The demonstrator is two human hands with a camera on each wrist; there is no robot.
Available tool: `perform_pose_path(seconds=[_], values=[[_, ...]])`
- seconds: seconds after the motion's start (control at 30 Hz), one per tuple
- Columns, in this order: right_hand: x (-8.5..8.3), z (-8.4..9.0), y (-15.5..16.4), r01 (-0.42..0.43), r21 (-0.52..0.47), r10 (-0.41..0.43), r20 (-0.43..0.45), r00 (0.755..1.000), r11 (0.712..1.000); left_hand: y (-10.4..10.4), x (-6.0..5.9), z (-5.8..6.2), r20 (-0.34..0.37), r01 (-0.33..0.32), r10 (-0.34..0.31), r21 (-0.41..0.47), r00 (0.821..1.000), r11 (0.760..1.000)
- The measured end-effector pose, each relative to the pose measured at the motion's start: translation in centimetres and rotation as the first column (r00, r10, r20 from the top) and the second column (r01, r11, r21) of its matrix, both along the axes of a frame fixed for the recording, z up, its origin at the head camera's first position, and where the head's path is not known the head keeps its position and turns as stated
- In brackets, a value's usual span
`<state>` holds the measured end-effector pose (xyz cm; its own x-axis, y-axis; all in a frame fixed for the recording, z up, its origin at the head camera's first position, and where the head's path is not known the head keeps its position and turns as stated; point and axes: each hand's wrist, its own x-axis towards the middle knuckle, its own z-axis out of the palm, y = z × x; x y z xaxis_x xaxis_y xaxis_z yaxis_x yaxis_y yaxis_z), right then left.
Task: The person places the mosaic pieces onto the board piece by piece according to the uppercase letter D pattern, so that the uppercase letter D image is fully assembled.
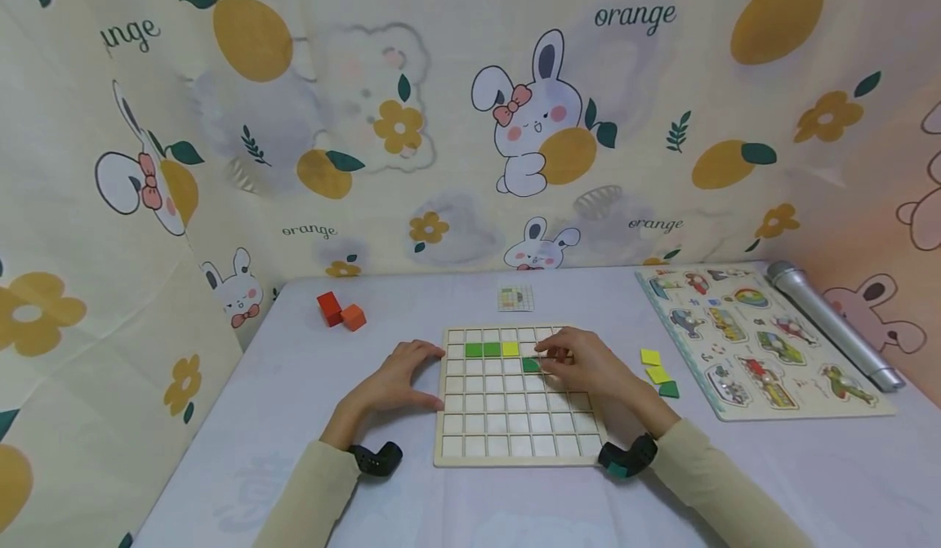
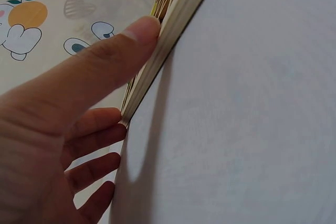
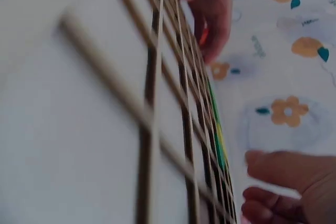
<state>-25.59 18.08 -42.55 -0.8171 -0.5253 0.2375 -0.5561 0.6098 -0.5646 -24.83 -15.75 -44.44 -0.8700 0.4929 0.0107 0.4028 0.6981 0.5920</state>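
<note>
Steadying the wooden grid board [image 1: 515, 450] with my relaxed left hand [image 1: 400, 376], my right hand [image 1: 588, 364] pinches a dark green tile [image 1: 530, 364] into a cell

Pale wood grid board [image 1: 515, 450] w/ green [image 1: 483, 349] & yellow tiles [image 1: 510, 349]; red/orange blocks [image 1: 341, 310]; bunny-orange print curtain [image 1: 470, 123]

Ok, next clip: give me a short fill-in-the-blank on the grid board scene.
1. The left hand rests against the grid board's ____ edge.
2. The right hand is at a dark ____ tile in the board.
3. The two orange blocks lie to the board's far ____.

Missing: left; green; left
</note>
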Motion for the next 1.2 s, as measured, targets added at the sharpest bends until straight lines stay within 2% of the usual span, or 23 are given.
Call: perform_pose_path(seconds=[0.13, 0.37, 0.5, 0.7, 0.93, 1.2], values=[[0.0, 0.7, 2.2, 0.043, 0.011, -0.043, 0.014, 0.999, 0.999, 0.0, 0.0, 0.1, 0.005, 0.004, -0.004, 0.002, 1.0, 1.0], [0.0, 0.7, 6.1, 0.122, 0.013, -0.121, -0.089, 0.989, 0.992, -0.1, 0.1, 0.3, 0.014, -0.01, 0.01, -0.009, 1.0, 1.0], [0.0, 0.3, 7.4, 0.178, 0.03, -0.174, -0.098, 0.98, 0.984, -0.1, 0.1, 0.3, 0.003, -0.011, 0.011, -0.002, 1.0, 1.0], [-0.2, -0.3, 8.0, 0.246, 0.092, -0.245, -0.025, 0.969, 0.965, -0.1, 0.2, 0.2, 0.004, -0.012, 0.012, -0.001, 1.0, 1.0], [-0.6, -1.0, 8.0, 0.306, 0.169, -0.322, 0.077, 0.944, 0.937, 0.1, 0.1, 0.0, 0.005, -0.009, 0.009, -0.007, 1.0, 1.0], [-0.5, -1.0, 7.7, 0.299, 0.186, -0.316, 0.069, 0.946, 0.936, 0.0, 0.1, 0.0, -0.018, 0.007, -0.007, -0.008, 1.0, 1.0]])
